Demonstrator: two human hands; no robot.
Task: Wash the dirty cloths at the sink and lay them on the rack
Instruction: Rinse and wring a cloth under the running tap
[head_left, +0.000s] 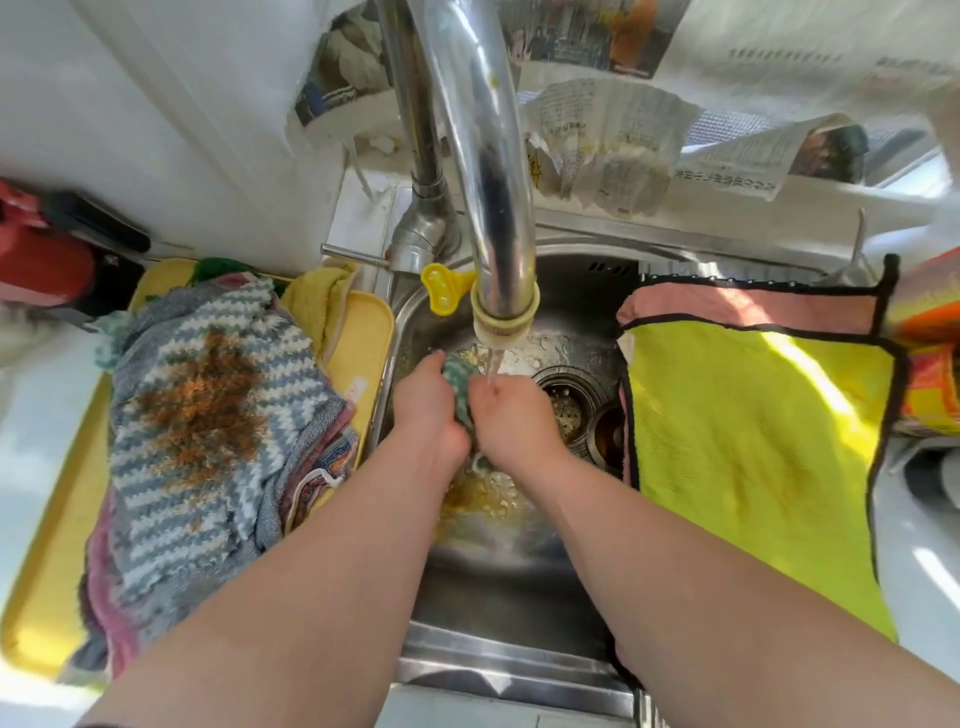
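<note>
**Item: small green-and-white cloth (460, 384).** It sits in the sink (509, 670), bunched between both hands under the water stream (492, 364) from the tap (488, 208).

**Hands:** The left hand (426, 410) and right hand (511, 415) are pressed together, each with its fingers curled round the cloth. Only its far end and a wet tail near the wrists show.

**Handling (judged):** Soft, limp and soaked, so heavier than when dry and dripping. It is not fragile. Likely slick with brownish residue, which pools in the basin nearby. Best gripped by a full fistful for wringing, then by two corners for spreading flat.

**Awaiting wash:** A pile on the yellow tray (363, 332) to the left, topped by a grey-striped cloth (208, 415) with a rust-brown stain.

**Already laid out:** To the right, a yellow-green cloth (753, 441) lies flat, with a pink cloth (753, 306) just beyond it. The support beneath them is hidden.
</note>
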